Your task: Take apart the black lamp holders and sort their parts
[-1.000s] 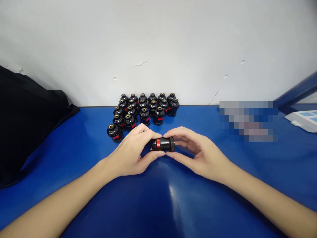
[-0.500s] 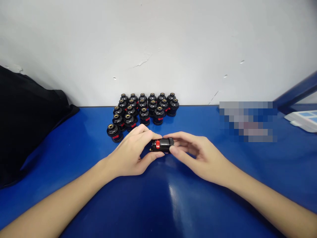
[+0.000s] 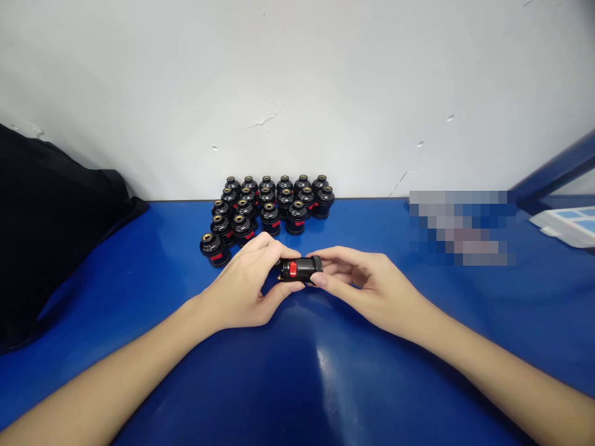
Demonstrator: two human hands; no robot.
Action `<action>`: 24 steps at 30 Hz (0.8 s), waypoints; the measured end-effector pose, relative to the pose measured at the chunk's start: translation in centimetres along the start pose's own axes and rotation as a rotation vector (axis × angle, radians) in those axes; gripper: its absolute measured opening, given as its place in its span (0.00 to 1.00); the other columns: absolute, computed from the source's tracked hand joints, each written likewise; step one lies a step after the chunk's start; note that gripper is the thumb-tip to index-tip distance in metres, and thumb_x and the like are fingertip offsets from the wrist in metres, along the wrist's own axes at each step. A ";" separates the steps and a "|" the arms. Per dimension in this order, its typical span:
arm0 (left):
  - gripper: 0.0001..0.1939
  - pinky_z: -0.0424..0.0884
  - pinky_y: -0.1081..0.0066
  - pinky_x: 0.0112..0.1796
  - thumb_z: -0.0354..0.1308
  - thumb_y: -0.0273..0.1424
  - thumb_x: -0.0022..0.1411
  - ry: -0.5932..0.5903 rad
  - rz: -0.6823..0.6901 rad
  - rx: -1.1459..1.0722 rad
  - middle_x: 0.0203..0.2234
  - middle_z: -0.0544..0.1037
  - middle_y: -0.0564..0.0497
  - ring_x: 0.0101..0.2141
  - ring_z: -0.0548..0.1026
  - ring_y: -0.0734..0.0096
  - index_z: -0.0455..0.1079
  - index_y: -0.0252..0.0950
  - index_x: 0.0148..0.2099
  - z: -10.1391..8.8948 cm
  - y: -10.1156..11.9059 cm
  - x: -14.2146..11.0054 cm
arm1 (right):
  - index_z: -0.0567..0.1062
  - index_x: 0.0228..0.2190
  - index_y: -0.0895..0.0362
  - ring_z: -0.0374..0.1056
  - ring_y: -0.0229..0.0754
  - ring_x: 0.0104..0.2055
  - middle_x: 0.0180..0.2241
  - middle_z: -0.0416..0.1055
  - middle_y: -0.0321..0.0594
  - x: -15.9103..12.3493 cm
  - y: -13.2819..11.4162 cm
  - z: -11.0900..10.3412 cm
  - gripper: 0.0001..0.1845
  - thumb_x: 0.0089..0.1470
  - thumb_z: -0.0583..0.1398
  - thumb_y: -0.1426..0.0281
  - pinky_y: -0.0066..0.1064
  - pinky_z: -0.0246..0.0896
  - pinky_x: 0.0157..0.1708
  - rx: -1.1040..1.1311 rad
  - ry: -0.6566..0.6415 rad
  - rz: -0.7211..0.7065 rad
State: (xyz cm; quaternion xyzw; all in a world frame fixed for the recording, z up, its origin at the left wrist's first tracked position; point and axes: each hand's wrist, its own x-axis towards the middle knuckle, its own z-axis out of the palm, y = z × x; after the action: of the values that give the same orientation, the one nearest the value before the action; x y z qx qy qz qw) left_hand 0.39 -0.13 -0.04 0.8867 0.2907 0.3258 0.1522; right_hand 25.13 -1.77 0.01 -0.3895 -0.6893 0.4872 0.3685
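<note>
A black lamp socket point(image 3: 304, 270) with a red switch lies sideways between my two hands, just above the blue table. My left hand point(image 3: 253, 282) pinches its left part between thumb and fingers; small brass bits show at that end. At the socket's right end sits a wider black ring point(image 3: 317, 264). My right hand point(image 3: 367, 279) has its thumb and fingers closed about this ring. Behind my left hand, several black capped lamp sockets point(image 3: 269, 218) with brass-lined top holes and red switches stand upright in rows.
The blue table point(image 3: 260, 384) runs back to a white wall point(image 3: 297, 93). Black cloth point(image 3: 56, 229) is heaped at the left. A blurred-out patch point(image 3: 460, 229) covers something at the right, near a white-and-blue flat object point(image 3: 574, 224) and a blue bar point(image 3: 558, 167).
My right hand has shifted slightly left, and its fingers sit closer around the ring end. The socket has moved slightly left in the view. The standing sockets remain as they were.
</note>
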 end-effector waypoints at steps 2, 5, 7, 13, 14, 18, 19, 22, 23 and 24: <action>0.12 0.73 0.62 0.43 0.62 0.34 0.72 0.005 -0.019 0.003 0.41 0.77 0.48 0.41 0.74 0.63 0.68 0.37 0.54 0.0 0.1 0.0 | 0.80 0.48 0.52 0.83 0.48 0.45 0.45 0.83 0.41 0.0 0.2 -0.1 0.17 0.58 0.72 0.62 0.43 0.82 0.52 0.010 0.029 -0.070; 0.12 0.73 0.62 0.41 0.61 0.36 0.73 0.013 -0.056 -0.015 0.41 0.77 0.47 0.40 0.75 0.63 0.68 0.37 0.54 0.2 0.1 0.0 | 0.80 0.47 0.52 0.80 0.50 0.53 0.49 0.80 0.44 0.0 0.3 -0.2 0.15 0.59 0.72 0.67 0.47 0.79 0.58 -0.068 0.077 -0.240; 0.13 0.74 0.62 0.42 0.61 0.36 0.72 0.019 -0.056 -0.030 0.41 0.77 0.47 0.40 0.75 0.62 0.68 0.38 0.54 0.3 0.1 0.0 | 0.79 0.50 0.51 0.78 0.51 0.56 0.53 0.78 0.45 -0.1 0.3 -0.2 0.19 0.58 0.72 0.67 0.48 0.78 0.59 -0.114 0.079 -0.263; 0.13 0.74 0.60 0.44 0.64 0.33 0.71 0.012 0.022 -0.018 0.42 0.78 0.46 0.43 0.74 0.61 0.68 0.38 0.54 0.2 -0.2 0.0 | 0.79 0.52 0.52 0.84 0.47 0.42 0.44 0.85 0.42 0.0 0.1 0.0 0.20 0.61 0.69 0.59 0.41 0.84 0.48 -0.016 -0.034 0.003; 0.13 0.74 0.61 0.43 0.63 0.33 0.71 0.011 0.011 -0.010 0.41 0.78 0.47 0.42 0.74 0.62 0.68 0.37 0.54 0.2 -0.2 0.0 | 0.79 0.51 0.53 0.84 0.47 0.42 0.43 0.85 0.41 0.0 0.1 0.0 0.19 0.61 0.69 0.59 0.40 0.84 0.48 -0.005 -0.033 -0.005; 0.12 0.74 0.62 0.41 0.61 0.37 0.73 0.022 -0.079 -0.056 0.41 0.77 0.47 0.40 0.75 0.63 0.68 0.38 0.54 0.1 0.3 0.0 | 0.80 0.51 0.51 0.81 0.51 0.53 0.52 0.82 0.43 -0.1 0.2 -0.1 0.18 0.60 0.70 0.65 0.46 0.79 0.58 -0.089 0.048 -0.210; 0.12 0.75 0.62 0.41 0.61 0.37 0.73 0.026 -0.092 -0.079 0.41 0.77 0.47 0.40 0.76 0.63 0.68 0.38 0.54 0.2 0.4 0.0 | 0.80 0.51 0.50 0.80 0.51 0.55 0.53 0.81 0.44 -0.2 0.1 -0.1 0.17 0.60 0.70 0.65 0.47 0.78 0.59 -0.113 0.062 -0.247; 0.13 0.75 0.62 0.42 0.62 0.35 0.72 0.046 -0.050 -0.072 0.42 0.77 0.46 0.41 0.75 0.62 0.68 0.38 0.54 0.3 0.2 -0.1 | 0.78 0.55 0.50 0.81 0.51 0.52 0.53 0.81 0.44 -0.1 -0.1 0.0 0.24 0.58 0.72 0.64 0.47 0.80 0.56 -0.111 0.062 -0.204; 0.14 0.75 0.61 0.43 0.63 0.34 0.71 0.054 -0.014 -0.052 0.42 0.77 0.46 0.42 0.75 0.61 0.68 0.38 0.55 0.3 0.1 -0.1 | 0.78 0.54 0.51 0.83 0.50 0.48 0.51 0.83 0.44 -0.1 -0.2 0.0 0.24 0.58 0.72 0.62 0.45 0.82 0.53 -0.103 0.058 -0.155; 0.14 0.74 0.60 0.44 0.64 0.33 0.71 0.057 0.019 -0.034 0.43 0.78 0.46 0.43 0.74 0.61 0.68 0.38 0.55 0.3 -0.1 -0.1 | 0.78 0.53 0.52 0.83 0.49 0.44 0.47 0.84 0.44 0.0 -0.2 0.0 0.22 0.59 0.71 0.60 0.43 0.83 0.50 -0.098 0.061 -0.107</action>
State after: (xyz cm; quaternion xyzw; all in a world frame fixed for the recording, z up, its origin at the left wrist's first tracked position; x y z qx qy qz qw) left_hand 0.49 -0.15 -0.35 0.8770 0.2809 0.3573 0.1559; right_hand 25.07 -1.85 0.18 -0.3841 -0.7207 0.4205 0.3953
